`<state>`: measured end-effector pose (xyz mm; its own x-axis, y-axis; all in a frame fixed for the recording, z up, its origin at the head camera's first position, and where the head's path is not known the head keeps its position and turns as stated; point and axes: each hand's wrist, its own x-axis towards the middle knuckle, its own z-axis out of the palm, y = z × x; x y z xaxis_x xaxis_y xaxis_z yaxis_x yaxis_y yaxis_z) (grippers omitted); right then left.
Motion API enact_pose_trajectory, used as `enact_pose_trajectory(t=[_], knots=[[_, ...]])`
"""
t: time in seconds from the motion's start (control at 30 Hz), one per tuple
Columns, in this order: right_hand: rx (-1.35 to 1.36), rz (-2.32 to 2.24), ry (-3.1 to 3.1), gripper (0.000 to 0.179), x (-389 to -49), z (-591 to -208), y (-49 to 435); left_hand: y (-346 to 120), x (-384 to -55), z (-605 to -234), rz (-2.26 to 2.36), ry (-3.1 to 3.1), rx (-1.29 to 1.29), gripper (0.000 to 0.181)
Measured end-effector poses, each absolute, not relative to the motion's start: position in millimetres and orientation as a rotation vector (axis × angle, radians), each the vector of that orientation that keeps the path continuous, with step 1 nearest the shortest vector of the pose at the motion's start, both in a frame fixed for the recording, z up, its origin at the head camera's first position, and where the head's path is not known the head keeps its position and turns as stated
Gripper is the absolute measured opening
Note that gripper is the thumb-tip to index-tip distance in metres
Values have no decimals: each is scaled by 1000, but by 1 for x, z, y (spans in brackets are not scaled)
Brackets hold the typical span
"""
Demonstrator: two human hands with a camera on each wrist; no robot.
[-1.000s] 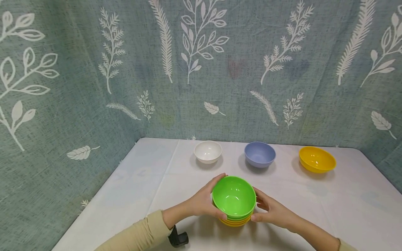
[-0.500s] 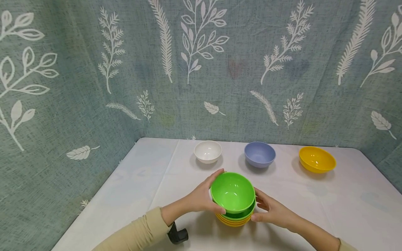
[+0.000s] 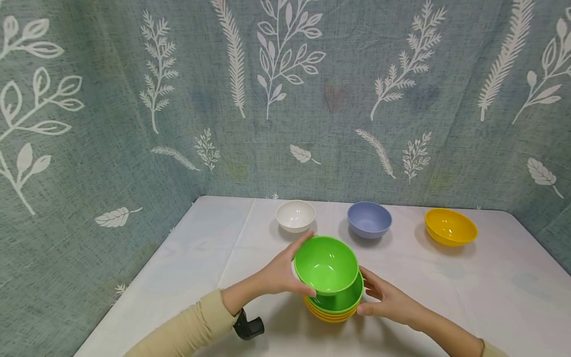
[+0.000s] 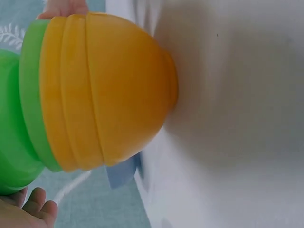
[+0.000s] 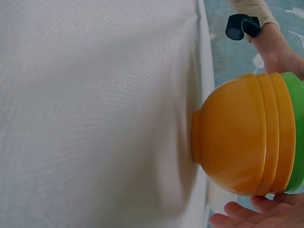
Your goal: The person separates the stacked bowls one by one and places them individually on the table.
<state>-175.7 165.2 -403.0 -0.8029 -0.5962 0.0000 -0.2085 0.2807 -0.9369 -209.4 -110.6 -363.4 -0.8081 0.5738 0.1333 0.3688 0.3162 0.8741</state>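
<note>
My left hand (image 3: 283, 273) grips a bright green bowl (image 3: 327, 265) by its left side, thumb at the near rim and fingers at the far rim. This bowl is tilted and raised partly out of a second green bowl (image 3: 345, 300), shifted to the left of it. The second green bowl nests in a stack of yellow-orange bowls (image 3: 332, 317), which stands on the table; their stepped rims show in the left wrist view on the yellow-orange bowls (image 4: 123, 90). My right hand (image 3: 392, 300) holds the stack's right side between thumb and fingers, fingertips at the rims in the right wrist view.
Along the back of the white-covered table (image 3: 490, 297) stand a white bowl (image 3: 295, 216), a blue bowl (image 3: 369, 220) and a yellow bowl (image 3: 450, 228), spaced apart. A patterned grey-green curtain (image 3: 250, 153) rises behind. A black device (image 3: 248, 327) sits at my left wrist.
My left hand has lifted the top green bowl out of the stack, up and to the left, uncovering the second green bowl. My right hand has stayed at the stack's side.
</note>
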Motion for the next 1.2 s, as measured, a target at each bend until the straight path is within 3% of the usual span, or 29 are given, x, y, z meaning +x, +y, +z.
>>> enact_pose_trajectory(t=[1.2], knots=[[-747, -1521, 2181, 82, -178, -401, 165, -180, -239, -326, 1579, 2633, 576, 112]])
